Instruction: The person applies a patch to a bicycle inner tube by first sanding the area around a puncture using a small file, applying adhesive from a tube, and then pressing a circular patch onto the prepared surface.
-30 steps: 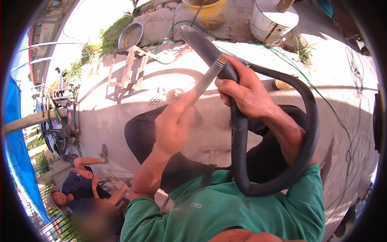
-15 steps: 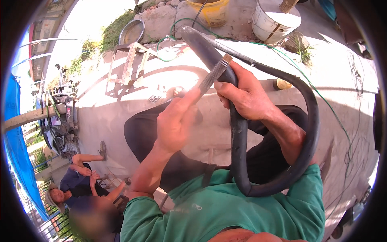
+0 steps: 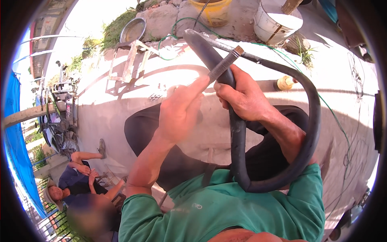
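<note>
A black rubber inner tube curves in a loop over my lap and chest, its upper stretch pointing away from me. My right hand is closed round that stretch, thumb on top. In my left hand, slightly blurred, is a grey ridged rod with a brown end. The rod lies slantwise against the tube just above my right hand; its lower end is hidden in my fingers.
A small wooden frame, a metal basin, a yellow bucket and a white bucket stand beyond. A yellowish bottle-shaped thing lies on the ground. Two people are at the lower left. A green hose crosses the ground.
My left hand has pushed the ridged rod up and to the right across the tube. My right hand keeps its grip in nearly the same place.
</note>
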`<act>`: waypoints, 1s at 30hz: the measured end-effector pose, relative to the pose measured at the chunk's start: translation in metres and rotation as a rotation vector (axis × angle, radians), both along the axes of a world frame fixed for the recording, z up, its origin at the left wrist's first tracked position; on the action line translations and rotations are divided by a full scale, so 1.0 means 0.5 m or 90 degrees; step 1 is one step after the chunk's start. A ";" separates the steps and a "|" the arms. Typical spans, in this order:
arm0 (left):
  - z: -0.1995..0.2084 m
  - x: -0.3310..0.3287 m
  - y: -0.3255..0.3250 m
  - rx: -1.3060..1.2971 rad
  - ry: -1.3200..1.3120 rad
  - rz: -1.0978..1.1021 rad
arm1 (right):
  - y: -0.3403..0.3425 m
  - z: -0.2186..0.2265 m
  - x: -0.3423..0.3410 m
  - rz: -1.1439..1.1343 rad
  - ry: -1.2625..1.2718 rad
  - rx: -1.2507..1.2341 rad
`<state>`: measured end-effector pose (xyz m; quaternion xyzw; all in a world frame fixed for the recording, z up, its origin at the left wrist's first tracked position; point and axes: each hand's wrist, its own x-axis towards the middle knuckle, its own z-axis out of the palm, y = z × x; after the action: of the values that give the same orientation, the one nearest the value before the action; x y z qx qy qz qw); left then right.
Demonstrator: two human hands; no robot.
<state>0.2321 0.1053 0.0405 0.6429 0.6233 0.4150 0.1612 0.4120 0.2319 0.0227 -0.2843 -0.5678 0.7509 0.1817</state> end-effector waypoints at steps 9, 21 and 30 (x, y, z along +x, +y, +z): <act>0.001 -0.016 -0.022 0.012 -0.022 0.013 | 0.019 0.024 0.002 -0.017 0.000 0.013; 0.006 -0.024 -0.019 -0.026 -0.042 0.006 | 0.024 0.019 0.003 -0.018 -0.005 0.021; 0.046 -0.013 0.034 -0.011 0.003 -0.013 | 0.014 0.027 -0.007 -0.010 -0.003 0.040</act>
<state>0.2255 0.1221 0.0634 0.6489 0.6205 0.4065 0.1692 0.4086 0.2391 0.0362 -0.2846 -0.5892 0.7307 0.1948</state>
